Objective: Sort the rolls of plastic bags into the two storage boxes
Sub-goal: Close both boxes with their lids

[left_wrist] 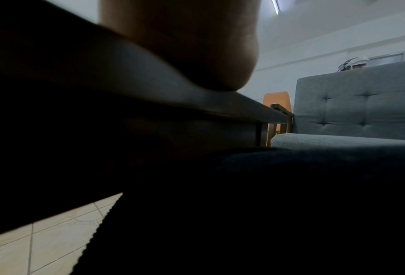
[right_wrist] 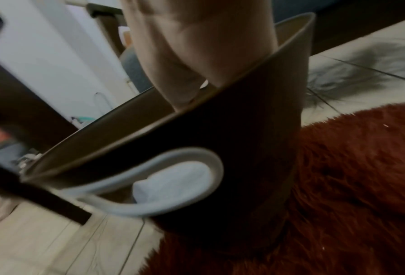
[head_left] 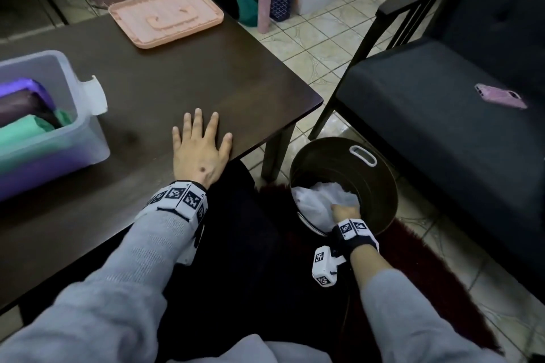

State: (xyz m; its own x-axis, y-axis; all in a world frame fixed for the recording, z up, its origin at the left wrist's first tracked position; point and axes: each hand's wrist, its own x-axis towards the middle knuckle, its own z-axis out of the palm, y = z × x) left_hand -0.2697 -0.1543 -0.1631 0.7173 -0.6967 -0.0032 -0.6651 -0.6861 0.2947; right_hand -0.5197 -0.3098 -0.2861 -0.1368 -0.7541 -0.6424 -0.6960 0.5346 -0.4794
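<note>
A pink lid (head_left: pixel 165 15) lies at the far side of the worktop (head_left: pixel 182 76). The storage box (head_left: pixel 44 127) holds a green roll (head_left: pixel 22 132) and a purple roll (head_left: pixel 20 106). Left hand (head_left: pixel 200 150) rests flat, fingers spread. Right hand (head_left: pixel 345 211), inside the floor bucket (head_left: pixel 380 186), grips white bags (head_left: pixel 318 194).

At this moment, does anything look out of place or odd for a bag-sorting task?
Yes. The right hand reaches into a dark bin on the floor among crumpled white plastic, away from the box on the table. Only one box shows.
</note>
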